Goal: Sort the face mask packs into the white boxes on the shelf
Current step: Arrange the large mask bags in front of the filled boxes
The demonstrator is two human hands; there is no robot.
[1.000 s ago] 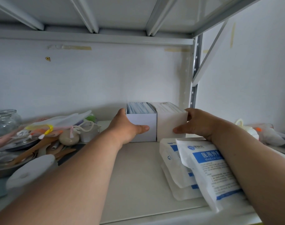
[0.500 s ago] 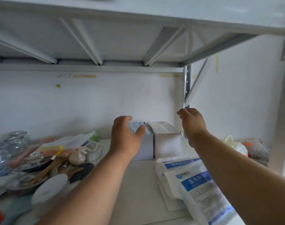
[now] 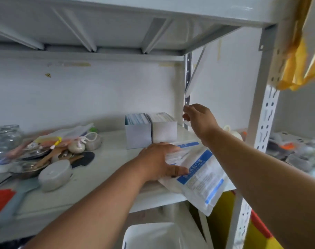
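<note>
Two white boxes stand side by side at the back of the shelf: the left box holds bluish packs, the right box holds white ones. In front of them lies a pile of white-and-blue face mask packs, its front end hanging over the shelf edge. My left hand lies on the pile with the thumb against the top pack's near side. My right hand hovers in the air right of the boxes, fingers loosely bent, holding nothing.
Glass jars, wooden utensils, metal dishes and a grey round lid crowd the shelf's left half. The shelf's white upright post stands at the right. A white bin sits below. Yellow cloth hangs top right.
Both hands left the boxes. My left hand came down and forward onto the mask pack pile; my right hand stays raised near the back post. The view pulled back from the shelf.
</note>
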